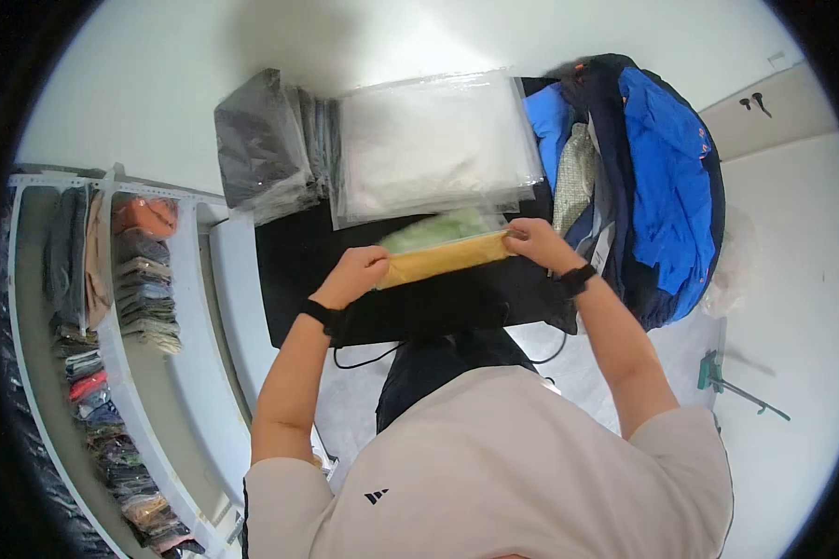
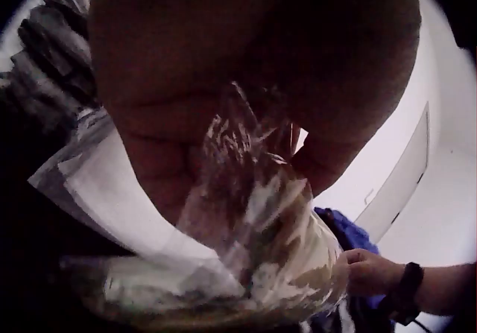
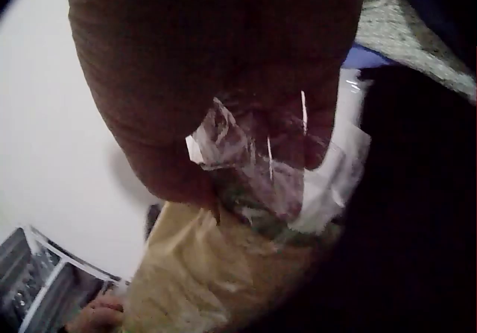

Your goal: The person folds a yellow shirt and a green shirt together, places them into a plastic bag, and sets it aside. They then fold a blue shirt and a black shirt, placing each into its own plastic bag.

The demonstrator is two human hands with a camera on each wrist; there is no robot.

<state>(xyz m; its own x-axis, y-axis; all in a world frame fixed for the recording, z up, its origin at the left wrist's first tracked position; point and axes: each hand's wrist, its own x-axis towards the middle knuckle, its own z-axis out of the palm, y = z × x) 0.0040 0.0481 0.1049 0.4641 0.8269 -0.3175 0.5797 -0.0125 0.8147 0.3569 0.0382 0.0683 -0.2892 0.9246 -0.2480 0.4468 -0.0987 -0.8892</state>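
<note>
A clear plastic garment bag (image 1: 449, 261) with yellow and pale green folded cloth in it is stretched between both hands, over the black table (image 1: 298, 270). My left hand (image 1: 356, 272) pinches its left end. At the other end, my right hand (image 1: 539, 244) pinches the upper corner. In the left wrist view, crinkled film of the bag (image 2: 276, 251) gathers beneath the palm. Loose clear film also bunches under the right hand (image 3: 201, 65) in the right wrist view, with the yellow side hanging below. Fingertips are partly hidden in both wrist views.
Behind the bag lies a stack of clear plastic bags (image 1: 429, 140), beside grey bagged garments (image 1: 261, 149). Blue and dark jackets (image 1: 667, 186) pile at the table's right. Shelves of folded clothes (image 1: 144, 289) stand at left.
</note>
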